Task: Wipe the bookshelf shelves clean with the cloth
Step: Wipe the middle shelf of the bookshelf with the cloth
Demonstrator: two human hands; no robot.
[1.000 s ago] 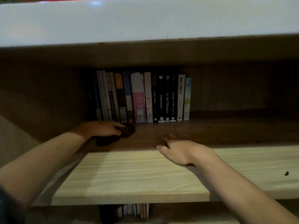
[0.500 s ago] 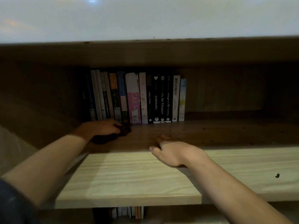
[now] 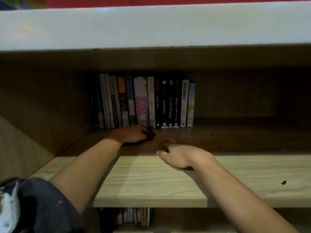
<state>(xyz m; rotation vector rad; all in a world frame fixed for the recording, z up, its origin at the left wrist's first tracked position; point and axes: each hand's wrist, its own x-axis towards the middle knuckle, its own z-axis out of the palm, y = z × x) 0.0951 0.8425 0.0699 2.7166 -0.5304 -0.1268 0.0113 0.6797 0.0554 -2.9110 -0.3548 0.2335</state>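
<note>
On shelf point(image 3: 151, 179), left fingers point(image 3: 143, 132) grip cloth point(image 3: 151, 136)

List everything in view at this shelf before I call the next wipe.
light wooden shelf board: one, pale front and shadowed back, centre
upright paperback books: one row, over a dozen, mixed colours, shelf back
dark crumpled cloth: one, dark brown, before the books
dark specks: several, black, scattered on shelf's right
white top board: one, white, above
lower-shelf books: partial row, mixed, bottom edge
dark sleeve: one, bottom left
left hand: one, grips the cloth
right hand: one, rests flat at mid-shelf
</note>
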